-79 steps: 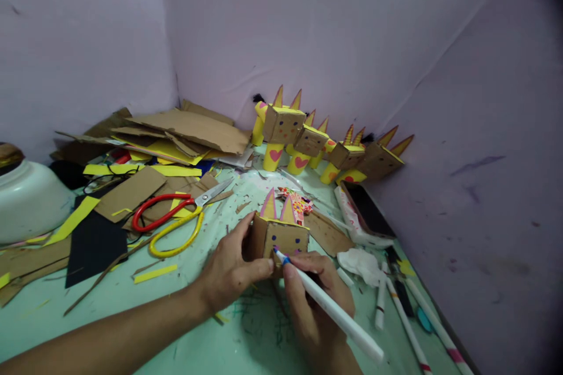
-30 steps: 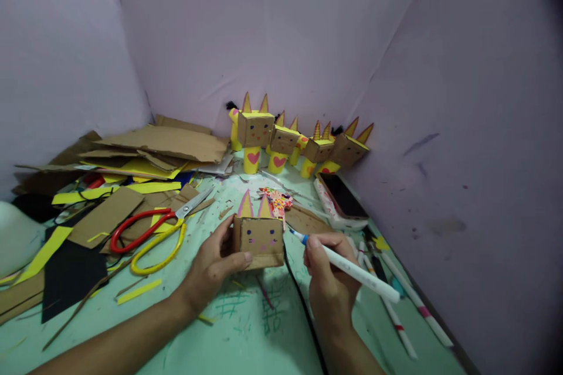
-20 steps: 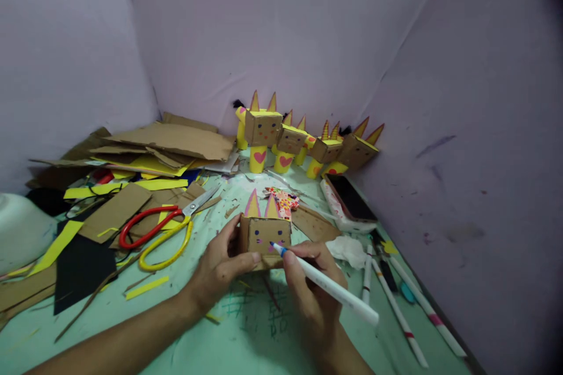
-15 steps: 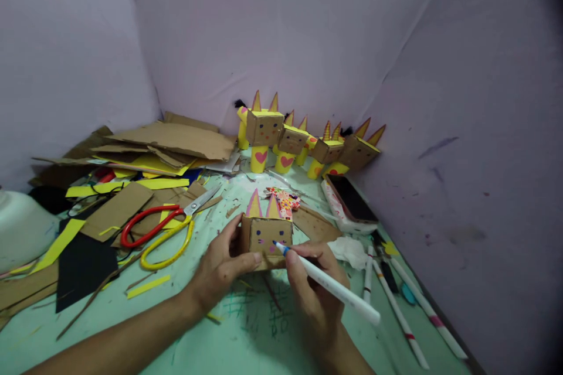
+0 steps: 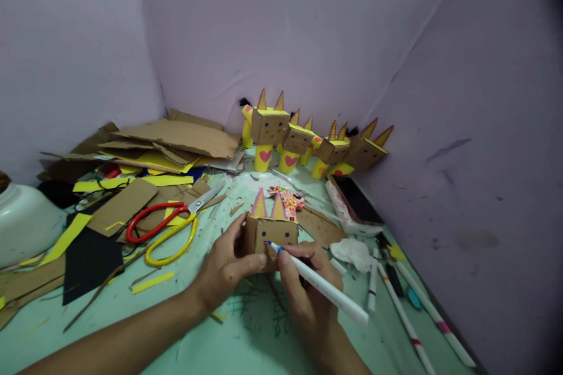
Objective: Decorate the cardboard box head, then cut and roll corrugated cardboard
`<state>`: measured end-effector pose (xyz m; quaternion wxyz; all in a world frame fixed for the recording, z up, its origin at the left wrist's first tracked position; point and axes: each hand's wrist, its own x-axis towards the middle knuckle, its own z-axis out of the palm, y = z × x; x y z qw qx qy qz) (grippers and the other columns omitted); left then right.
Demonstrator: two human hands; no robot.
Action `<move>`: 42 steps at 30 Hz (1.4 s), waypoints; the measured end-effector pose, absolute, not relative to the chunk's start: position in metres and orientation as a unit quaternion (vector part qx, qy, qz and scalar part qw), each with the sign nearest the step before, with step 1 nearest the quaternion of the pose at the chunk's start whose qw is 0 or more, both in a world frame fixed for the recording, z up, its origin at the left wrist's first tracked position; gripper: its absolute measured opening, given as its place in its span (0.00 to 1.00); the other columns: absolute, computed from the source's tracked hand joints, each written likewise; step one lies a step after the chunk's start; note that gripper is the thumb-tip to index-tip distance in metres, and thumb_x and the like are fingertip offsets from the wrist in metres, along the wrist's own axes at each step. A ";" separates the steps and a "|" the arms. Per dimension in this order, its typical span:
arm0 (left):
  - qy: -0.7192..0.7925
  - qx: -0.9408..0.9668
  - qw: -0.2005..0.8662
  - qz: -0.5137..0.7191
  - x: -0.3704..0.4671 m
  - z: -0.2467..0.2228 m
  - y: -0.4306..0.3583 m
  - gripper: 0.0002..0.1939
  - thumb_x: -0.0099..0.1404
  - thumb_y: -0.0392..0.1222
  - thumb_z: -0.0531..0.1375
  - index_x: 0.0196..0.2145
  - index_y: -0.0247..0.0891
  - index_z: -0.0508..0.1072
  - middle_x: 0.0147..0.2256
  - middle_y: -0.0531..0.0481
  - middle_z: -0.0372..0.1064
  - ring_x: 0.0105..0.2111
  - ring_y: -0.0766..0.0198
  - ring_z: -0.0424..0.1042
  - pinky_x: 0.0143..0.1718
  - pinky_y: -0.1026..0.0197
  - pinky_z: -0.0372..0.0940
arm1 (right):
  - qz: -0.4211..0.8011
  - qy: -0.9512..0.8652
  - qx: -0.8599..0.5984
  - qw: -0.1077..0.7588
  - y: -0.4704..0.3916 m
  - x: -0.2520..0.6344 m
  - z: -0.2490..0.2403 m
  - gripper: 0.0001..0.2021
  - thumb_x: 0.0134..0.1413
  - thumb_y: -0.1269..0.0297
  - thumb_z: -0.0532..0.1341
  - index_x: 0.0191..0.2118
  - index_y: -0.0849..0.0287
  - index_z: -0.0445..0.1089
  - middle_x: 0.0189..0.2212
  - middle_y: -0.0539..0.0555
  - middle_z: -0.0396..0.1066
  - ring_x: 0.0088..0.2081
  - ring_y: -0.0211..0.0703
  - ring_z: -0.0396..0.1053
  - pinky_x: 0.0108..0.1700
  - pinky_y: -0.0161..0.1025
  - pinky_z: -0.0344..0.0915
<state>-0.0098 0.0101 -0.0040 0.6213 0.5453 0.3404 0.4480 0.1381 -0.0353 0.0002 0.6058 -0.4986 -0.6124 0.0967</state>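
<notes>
Gripping the box (image 5: 276,231) over the near middle of the table (image 5: 197,345), the left hand (image 5: 229,263) wraps its left side, thumb across the lower front. The right hand (image 5: 308,302) pinches the marker (image 5: 334,294), tip at the front; contact is hard to tell. Should the left fingers slip, the front could jerk and catch a stray streak. The thumb, near the tip, could get inked; heavy pressing might dent the front.

Scissors (image 5: 192,209) lie left of the box (image 5: 277,230), figures (image 5: 269,128) behind.
</notes>
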 end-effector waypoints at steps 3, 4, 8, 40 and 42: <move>0.340 0.544 0.615 0.458 -0.010 -0.008 0.010 0.36 0.53 0.40 0.66 0.59 0.40 0.61 0.55 0.45 0.69 0.53 0.46 0.68 0.54 0.51 0.64 | 0.110 -0.601 -0.509 0.607 -0.036 0.137 -0.001 0.03 0.54 0.65 0.62 0.31 0.56 0.70 0.18 0.46 0.71 0.17 0.35 0.67 0.19 0.29 0.62; 0.344 0.544 0.613 0.459 -0.010 -0.008 0.010 0.36 0.53 0.40 0.66 0.59 0.40 0.61 0.54 0.44 0.69 0.53 0.45 0.68 0.54 0.51 0.64 | 0.112 -0.596 -0.514 0.607 -0.036 0.137 -0.001 0.04 0.54 0.64 0.62 0.31 0.56 0.70 0.18 0.47 0.71 0.17 0.35 0.67 0.19 0.29 0.61; 0.351 0.539 0.612 0.461 -0.010 -0.008 0.010 0.39 0.52 0.40 0.66 0.60 0.38 0.60 0.53 0.43 0.70 0.53 0.44 0.68 0.53 0.50 0.63 | 0.109 -0.588 -0.525 0.605 -0.037 0.135 0.000 0.04 0.53 0.63 0.62 0.30 0.57 0.71 0.19 0.47 0.71 0.18 0.35 0.66 0.20 0.30 0.61; 0.431 0.494 0.623 0.426 -0.010 0.001 0.011 0.46 0.50 0.48 0.68 0.63 0.39 0.56 0.60 0.45 0.64 0.59 0.44 0.63 0.58 0.50 0.62 | -0.038 -0.815 -0.549 0.181 -0.062 0.243 -0.019 0.23 0.51 0.82 0.58 0.53 0.61 0.67 0.41 0.62 0.71 0.44 0.52 0.68 0.43 0.45 0.67; 0.457 0.504 0.603 0.417 -0.011 -0.001 0.013 0.47 0.50 0.52 0.68 0.64 0.41 0.56 0.61 0.48 0.63 0.59 0.45 0.62 0.60 0.49 0.60 | -0.006 -0.807 -0.582 0.106 -0.059 0.237 -0.014 0.28 0.47 0.83 0.60 0.55 0.59 0.66 0.44 0.62 0.70 0.45 0.53 0.66 0.46 0.47 0.65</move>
